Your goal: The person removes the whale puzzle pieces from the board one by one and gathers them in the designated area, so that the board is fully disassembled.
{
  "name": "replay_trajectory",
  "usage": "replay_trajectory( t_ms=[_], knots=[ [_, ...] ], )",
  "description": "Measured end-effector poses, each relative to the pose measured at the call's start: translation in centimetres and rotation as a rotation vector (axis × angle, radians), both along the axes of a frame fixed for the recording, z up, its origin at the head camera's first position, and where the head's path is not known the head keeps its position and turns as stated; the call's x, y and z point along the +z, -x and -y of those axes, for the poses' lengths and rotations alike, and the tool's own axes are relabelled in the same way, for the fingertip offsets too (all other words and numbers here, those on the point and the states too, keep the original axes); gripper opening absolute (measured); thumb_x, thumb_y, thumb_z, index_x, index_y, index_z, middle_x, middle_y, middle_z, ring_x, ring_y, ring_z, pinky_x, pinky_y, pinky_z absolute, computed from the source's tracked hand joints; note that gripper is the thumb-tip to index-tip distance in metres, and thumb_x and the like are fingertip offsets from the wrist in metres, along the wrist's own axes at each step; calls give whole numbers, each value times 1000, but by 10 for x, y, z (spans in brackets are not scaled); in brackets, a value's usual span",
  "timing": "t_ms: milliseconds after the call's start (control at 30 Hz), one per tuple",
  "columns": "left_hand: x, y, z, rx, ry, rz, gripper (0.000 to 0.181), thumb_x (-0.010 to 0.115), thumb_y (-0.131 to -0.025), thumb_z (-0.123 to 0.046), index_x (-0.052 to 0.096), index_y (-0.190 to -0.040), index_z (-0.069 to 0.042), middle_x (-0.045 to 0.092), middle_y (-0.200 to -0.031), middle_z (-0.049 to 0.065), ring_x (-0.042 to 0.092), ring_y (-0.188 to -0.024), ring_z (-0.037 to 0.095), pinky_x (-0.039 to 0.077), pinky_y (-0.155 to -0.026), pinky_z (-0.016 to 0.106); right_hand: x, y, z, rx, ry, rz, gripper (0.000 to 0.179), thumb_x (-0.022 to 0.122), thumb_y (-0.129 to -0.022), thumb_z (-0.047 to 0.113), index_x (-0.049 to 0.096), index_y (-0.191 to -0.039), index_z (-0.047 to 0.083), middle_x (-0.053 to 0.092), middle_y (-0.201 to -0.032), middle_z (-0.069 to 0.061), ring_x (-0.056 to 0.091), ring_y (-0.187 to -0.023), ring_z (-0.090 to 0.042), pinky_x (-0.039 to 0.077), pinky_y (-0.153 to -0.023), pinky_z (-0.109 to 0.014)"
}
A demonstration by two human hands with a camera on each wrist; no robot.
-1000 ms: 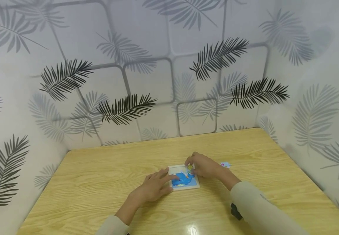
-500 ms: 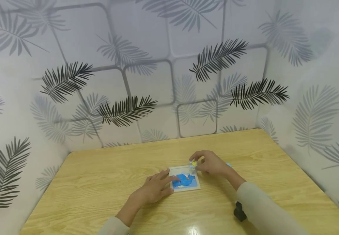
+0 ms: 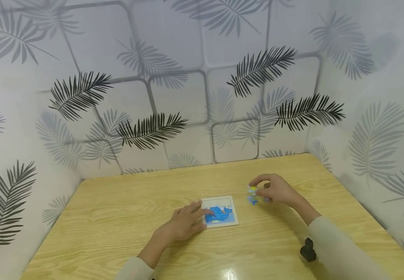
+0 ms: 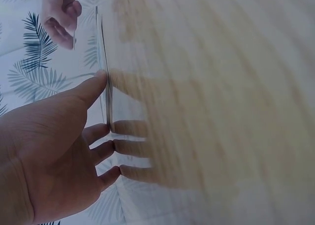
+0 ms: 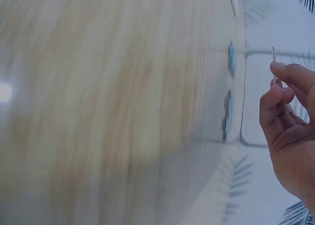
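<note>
My left hand (image 3: 187, 221) lies relaxed at the left side of a small white-framed jigsaw puzzle (image 3: 235, 217), with one finger reaching over its blue whale picture. In the left wrist view the puzzle board (image 4: 104, 62) shows edge-on, fingertips at its side. Right of the board, my right hand (image 3: 279, 190) pinches a puzzle piece with a yellow sun (image 3: 253, 188) between thumb and finger. That piece appears as a thin upright sliver (image 5: 274, 55) in the right wrist view, raised above the table. The upper strip of the board is pale, without picture.
Two loose puzzle pieces, a nearer one (image 5: 227, 117) and a farther one (image 5: 232, 59), lie flat on the wooden table (image 3: 146, 194) beneath the right hand. Patterned walls (image 3: 174, 97) enclose the table's back and sides. A black object (image 3: 308, 250) sits by the right sleeve.
My right hand has lifted the sun piece off the top right of the board and carried it right, over the loose pieces. The left hand has stayed in place.
</note>
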State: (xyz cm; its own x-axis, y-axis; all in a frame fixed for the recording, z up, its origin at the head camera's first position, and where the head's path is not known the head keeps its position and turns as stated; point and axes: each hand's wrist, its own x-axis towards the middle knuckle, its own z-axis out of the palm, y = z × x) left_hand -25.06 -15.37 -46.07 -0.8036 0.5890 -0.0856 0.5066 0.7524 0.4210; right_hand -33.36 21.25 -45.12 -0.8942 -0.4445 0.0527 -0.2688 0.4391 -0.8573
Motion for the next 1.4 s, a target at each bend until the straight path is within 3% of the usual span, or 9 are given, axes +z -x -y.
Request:
replay_trajectory(
  t_ms=[200, 300, 433, 533, 633, 767, 900, 1033, 1400],
  knots=[
    [1, -3, 1, 5, -2, -2, 44, 52, -110, -36, 47, -153, -28, 24, -169, 22, 25, -153, 50, 24, -115, 74, 0, -4, -38, -55, -45, -15, 28, 70, -97, 3, 70, -125, 1, 66, -124, -23, 39, -50, -9, 36, -45, -24],
    [-4, 0, 3, 11, -9, -29, 48, 53, -109, -37, 46, -155, -26, 27, -168, 21, 26, -153, 48, 24, -116, 72, -2, -4, -53, -81, -71, -15, 26, 69, -97, 2, 71, -123, 1, 69, -99, -23, 37, -47, -9, 35, -45, -24],
    [-16, 6, 4, 34, -9, -55, 55, 56, -108, -39, 41, -159, -23, 28, -169, 17, 26, -155, 44, 25, -118, 69, -5, -6, -68, -105, -100, -12, 25, 68, -96, 0, 71, -121, -1, 59, -70, -11, 36, -45, -9, 35, -44, -25],
    [-17, 8, 5, 68, -10, -47, 66, 58, -106, -42, 34, -162, -15, 28, -169, 17, 27, -155, 42, 25, -119, 67, -9, -7, -74, -96, -121, 10, 24, 66, -96, -3, 69, -120, -5, 52, -63, -1, 34, -45, -9, 33, -44, -24],
    [-17, 9, 6, 96, -10, -35, 74, 60, -105, -43, 29, -163, -8, 29, -169, 17, 27, -155, 40, 24, -121, 64, -12, -8, -78, -85, -145, 36, 24, 64, -96, -6, 66, -120, -6, 45, -58, 0, 34, -46, -8, 34, -45, -22],
    [-17, 8, 6, 86, -9, -34, 74, 58, -106, -43, 30, -163, -6, 28, -170, 16, 26, -156, 38, 23, -122, 62, -13, -10, -75, -83, -160, -27, 26, 64, -92, -9, 66, -118, -4, 60, -86, -11, 38, -47, -7, 36, -44, -21],
    [-13, 7, 6, 57, -13, -49, 74, 55, -107, -48, 31, -161, -3, 29, -169, 18, 28, -154, 40, 25, -119, 64, -10, -11, -56, -52, -141, -127, 28, 65, -92, -9, 67, -119, -2, 59, -122, -23, 38, -44, -5, 37, -42, -23],
    [-13, 7, 7, 70, -2, -48, 74, 55, -107, -47, 31, -162, -5, 29, -169, 16, 28, -155, 39, 25, -120, 64, -5, -8, -22, 31, -109, -153, 29, 69, -95, -4, 67, -124, 0, 60, -126, -24, 40, -44, -6, 40, -42, -25],
    [-22, 12, 5, 117, 4, -31, 72, 61, -104, -45, 34, -162, -11, 29, -170, 11, 29, -155, 35, 24, -121, 60, -8, -7, 74, 222, -59, -86, 39, 70, -97, 3, 61, -135, 0, 61, -127, -23, 44, -48, -8, 44, -47, -24]
  ],
)
